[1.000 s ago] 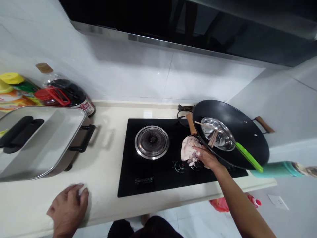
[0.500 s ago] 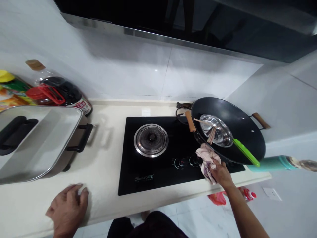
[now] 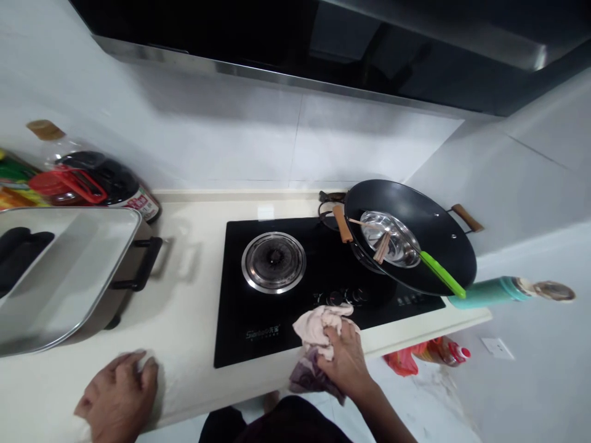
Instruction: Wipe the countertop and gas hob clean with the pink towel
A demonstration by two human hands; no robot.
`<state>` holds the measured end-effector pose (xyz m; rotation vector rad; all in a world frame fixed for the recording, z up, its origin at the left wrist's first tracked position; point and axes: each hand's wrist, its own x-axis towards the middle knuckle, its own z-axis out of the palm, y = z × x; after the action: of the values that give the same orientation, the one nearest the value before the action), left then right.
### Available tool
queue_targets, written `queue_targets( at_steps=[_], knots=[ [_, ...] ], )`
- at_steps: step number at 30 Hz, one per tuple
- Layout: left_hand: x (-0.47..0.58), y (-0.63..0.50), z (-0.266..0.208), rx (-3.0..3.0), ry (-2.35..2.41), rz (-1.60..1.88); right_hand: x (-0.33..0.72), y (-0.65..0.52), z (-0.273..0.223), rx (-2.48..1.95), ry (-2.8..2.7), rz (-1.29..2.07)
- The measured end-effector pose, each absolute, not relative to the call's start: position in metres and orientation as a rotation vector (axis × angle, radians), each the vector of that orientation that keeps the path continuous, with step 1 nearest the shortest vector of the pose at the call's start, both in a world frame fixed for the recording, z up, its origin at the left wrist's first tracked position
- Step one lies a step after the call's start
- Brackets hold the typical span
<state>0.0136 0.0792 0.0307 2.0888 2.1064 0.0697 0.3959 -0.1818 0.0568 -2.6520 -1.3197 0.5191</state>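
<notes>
My right hand (image 3: 344,360) is closed on a crumpled cloth (image 3: 318,329), pale pink with a dark purple part. The cloth lies over the front edge of the black glass cooktop (image 3: 235,307), just below its knobs (image 3: 346,296), and its purple end hangs over the counter's front edge. My left hand (image 3: 117,394) rests on the pale counter (image 3: 184,344) left of the cooktop, fingers loosely bent and thumb apart. I see nothing held in it, though its underside is hidden. A round metal burner (image 3: 274,262) sits on the cooktop's left side.
A black wok (image 3: 429,215) with wooden handles stands tilted at the right, holding a metal bowl (image 3: 392,240) and a green-handled utensil (image 3: 441,274). Beside it lies a turquoise bottle (image 3: 489,292). An electric pan (image 3: 83,271) and a dark sauce bottle (image 3: 108,178) occupy the left. Overhead hangs a range hood (image 3: 277,37).
My right hand has moved left along the cooktop's front with the cloth, from below the wok to below the knobs. My left hand stays on the counter. The view has shifted slightly.
</notes>
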Motion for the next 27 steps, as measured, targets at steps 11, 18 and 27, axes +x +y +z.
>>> queue_targets(
  at_steps=[11, 18, 27],
  knots=[
    [0.016, 0.073, 0.039, 2.132, 2.045, 0.161, 0.383, -0.091, 0.065, -2.638, -1.345, 0.581],
    [0.010, 0.071, 0.037, 2.162, 2.026, 0.205, 0.429, -0.042, 0.086, -2.796, -1.312, 0.613],
    [0.005, 0.072, 0.030, 2.141, 2.044, 0.246, 0.513, 0.010, 0.085, -2.869, -1.240, 0.525]
  ],
)
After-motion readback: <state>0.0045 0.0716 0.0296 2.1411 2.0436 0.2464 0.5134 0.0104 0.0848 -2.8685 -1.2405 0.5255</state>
